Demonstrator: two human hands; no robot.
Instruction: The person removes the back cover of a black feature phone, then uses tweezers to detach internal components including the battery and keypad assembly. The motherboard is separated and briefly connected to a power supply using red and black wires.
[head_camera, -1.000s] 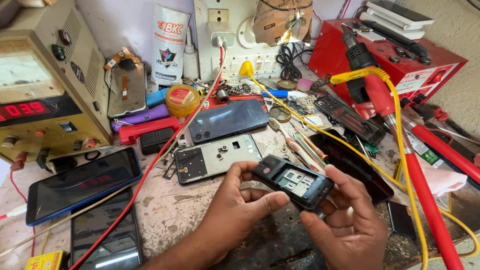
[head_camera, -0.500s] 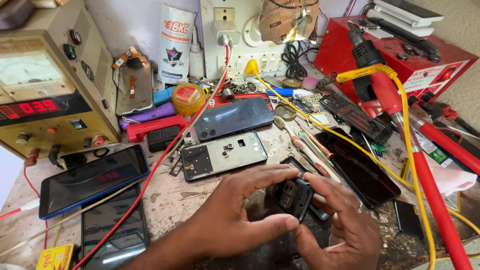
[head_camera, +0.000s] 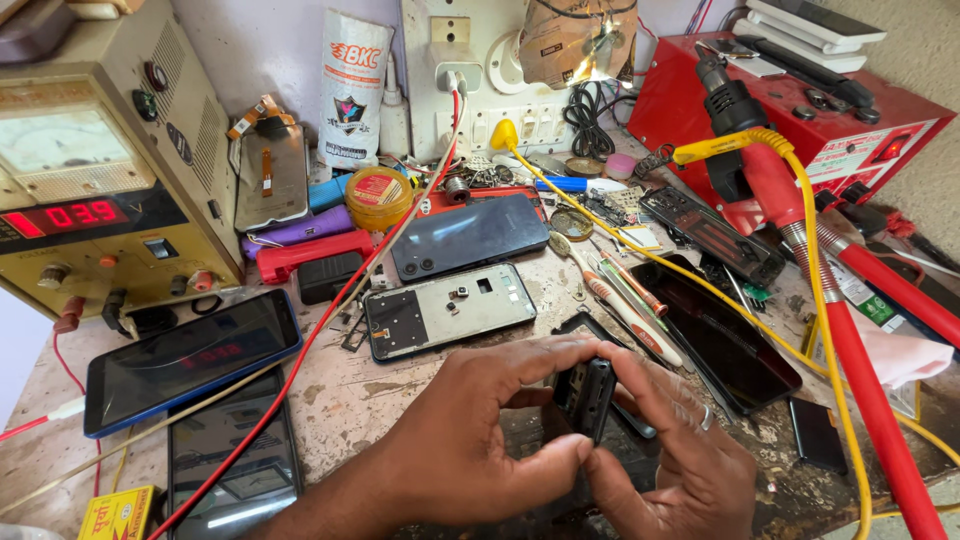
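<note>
Left hand (head_camera: 470, 440) and right hand (head_camera: 690, 470) both pinch small black phone part (head_camera: 587, 395) upright; phone frame (head_camera: 450, 310) at 11 o'clock.

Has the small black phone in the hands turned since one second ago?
Yes. The small black phone lay flat with its open face up; now it stands on edge between both hands, nearer the grey phone frame on the bench.

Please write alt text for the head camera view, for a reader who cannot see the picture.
Two bare hands, left hand and right hand, hold a small black phone part upright between their fingers over a cluttered repair bench. Behind them lie an opened phone frame, a dark phone back, a blue-edged phone and a power supply with red digits.
</note>
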